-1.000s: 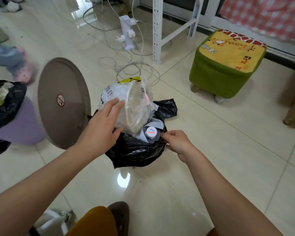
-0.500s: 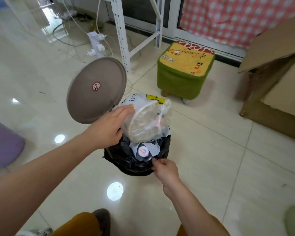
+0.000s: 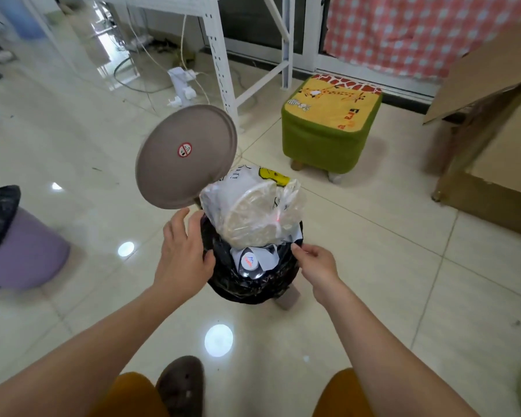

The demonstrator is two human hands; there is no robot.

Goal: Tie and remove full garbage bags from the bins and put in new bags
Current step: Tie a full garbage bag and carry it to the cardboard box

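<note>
We see a small pedal bin on the tiled floor, lined with a black garbage bag that is folded over its rim. The bin's round grey lid stands raised behind and to the left of the opening and carries a no-smoking sticker. The bag is overfull: a clear plastic bag holding a round disposable container juts above the rim, and below it lies a bottle with a white cap among white paper.

We note the left hand at the left edge of the bin, fingers fairly straight and spread, lying against the black bag; whether it grips the film we cannot tell. The right hand is at the right edge of the rim, with thumb and fingers pinching the black bag.

At the left edge of the floor stands a purple bin with its own black liner. Beyond the pedal bin we see a green stool with a yellow top, a white metal rack, a white power strip tower and, at the right, a cardboard box. A dark shoe shows at the bottom.
</note>
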